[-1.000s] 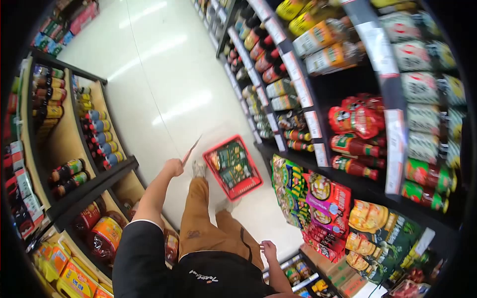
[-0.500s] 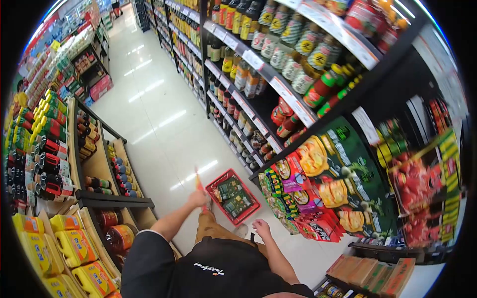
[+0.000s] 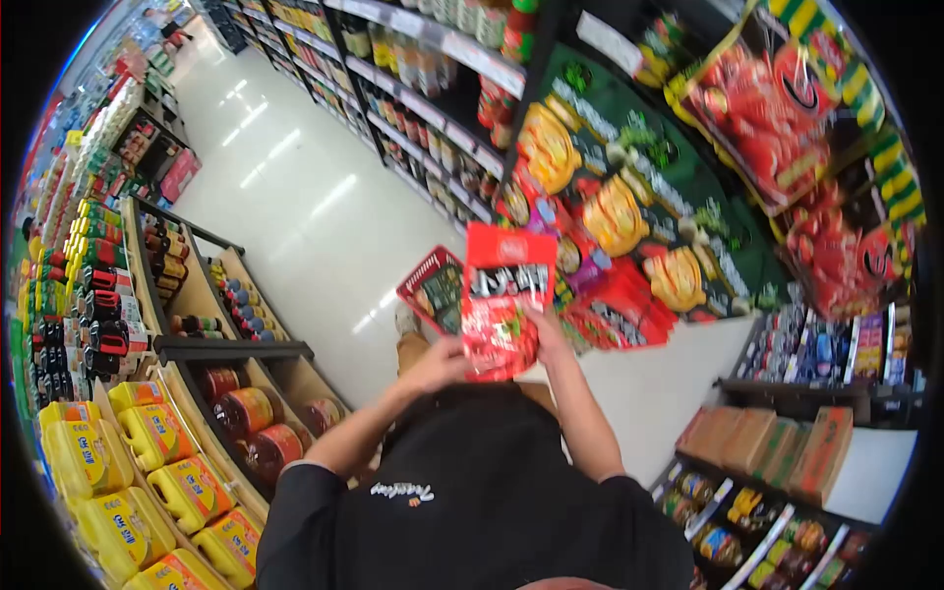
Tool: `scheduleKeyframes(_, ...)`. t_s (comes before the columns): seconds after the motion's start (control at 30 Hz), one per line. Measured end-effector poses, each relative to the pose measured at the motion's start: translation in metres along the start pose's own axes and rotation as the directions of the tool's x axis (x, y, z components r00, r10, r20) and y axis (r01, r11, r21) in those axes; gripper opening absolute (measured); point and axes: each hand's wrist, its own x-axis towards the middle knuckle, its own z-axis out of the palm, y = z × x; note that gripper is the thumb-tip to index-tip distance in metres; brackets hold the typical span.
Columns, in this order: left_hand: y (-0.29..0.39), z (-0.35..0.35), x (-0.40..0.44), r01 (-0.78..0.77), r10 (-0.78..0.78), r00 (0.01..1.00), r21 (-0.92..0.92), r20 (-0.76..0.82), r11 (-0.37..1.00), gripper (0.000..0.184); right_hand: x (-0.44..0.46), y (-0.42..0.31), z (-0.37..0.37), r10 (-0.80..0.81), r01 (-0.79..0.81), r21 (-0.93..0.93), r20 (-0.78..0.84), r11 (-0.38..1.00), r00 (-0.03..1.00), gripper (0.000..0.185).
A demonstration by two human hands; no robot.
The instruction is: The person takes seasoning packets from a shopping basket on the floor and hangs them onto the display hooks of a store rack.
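A red food pouch point(image 3: 503, 313) with dark lettering stands upright before my body, its printed front towards me. My left hand point(image 3: 441, 366) grips its lower left edge, and my right hand point(image 3: 547, 339) grips the lower right edge. Behind the pouch, partly covered by it, a red shopping basket point(image 3: 420, 271) with dark contents is on the floor by my feet.
On the left stand wooden shelves point(image 3: 231, 346) of bottles and yellow jugs point(image 3: 128, 526). Sauce shelves point(image 3: 433, 123) run along the aisle. Printed food packets point(image 3: 619, 211) and large red bags point(image 3: 757, 118) hang at right, above cardboard boxes point(image 3: 767, 442).
My left hand has come back towards my body from a blurred reach forward. My right hand, free before, now holds the red pouch too. The view has shifted, and the pouch covers part of the basket.
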Motion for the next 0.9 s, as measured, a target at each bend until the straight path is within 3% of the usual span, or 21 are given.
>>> scheduleKeyframes(0.03, -0.002, -0.002, 0.005, -0.040, 0.039, 0.999, -0.030, -0.034, 0.999, 0.032, -0.004, -0.008, 0.008, -0.004, 0.004, -0.021, 0.025, 1.000, 1.000, 0.045)
scheduleKeyframes(0.1, 0.025, 0.003, 0.013, 0.045, -0.046, 0.989, -0.011, -0.139, 0.999, 0.041, -0.021, -0.025, 0.027, -0.043, 0.050, -0.066, 0.101, 0.997, 0.994, 0.030)
scheduleKeyframes(0.2, 0.056, 0.025, 0.023, -0.169, 0.104, 0.924, -0.148, -0.368, 0.975, 0.040, -0.044, -0.046, 0.042, -0.103, 0.140, -0.185, 0.198, 0.973, 0.975, 0.025)
scheduleKeyframes(0.23, 0.065, 0.026, 0.023, -0.139, 0.061, 0.933, -0.200, -0.355, 0.970, 0.055, -0.052, -0.053, 0.045, -0.116, 0.161, -0.211, 0.210, 0.964, 0.971, 0.024)
scheduleKeyframes(0.4, 0.064, 0.041, 0.020, -0.198, 0.124, 0.915, -0.160, -0.385, 0.967, 0.043, -0.077, -0.068, 0.044, -0.236, 0.333, -0.364, 0.287, 0.870, 0.928, 0.022)
scheduleKeyframes(0.5, 0.066, 0.049, 0.016, -0.249, 0.194, 0.908, -0.106, -0.371, 0.963, 0.040, -0.092, -0.071, 0.054, -0.375, 0.459, -0.339, 0.285, 0.821, 0.882, 0.019)
scheduleKeyframes(0.63, 0.070, 0.061, 0.010, -0.191, 0.164, 0.933, -0.053, -0.320, 0.980, 0.044, -0.104, -0.071, 0.048, -0.390, 0.482, -0.349, 0.304, 0.804, 0.869, 0.020)
scheduleKeyframes(0.67, 0.075, 0.068, 0.007, -0.177, 0.152, 0.957, -0.084, -0.246, 0.981, 0.049, -0.106, -0.070, 0.046, -0.389, 0.477, -0.355, 0.292, 0.804, 0.874, 0.019)
scheduleKeyframes(0.77, 0.057, 0.082, 0.010, -0.190, 0.134, 0.945, -0.167, -0.298, 0.968, 0.049, -0.116, -0.074, 0.044, -0.394, 0.494, -0.380, 0.312, 0.782, 0.864, 0.019)
scheduleKeyframes(0.9, 0.046, 0.093, 0.009, -0.222, 0.163, 0.919, -0.128, -0.359, 0.967, 0.045, -0.125, -0.072, 0.029, -0.223, 0.310, -0.348, 0.268, 0.885, 0.937, 0.025)
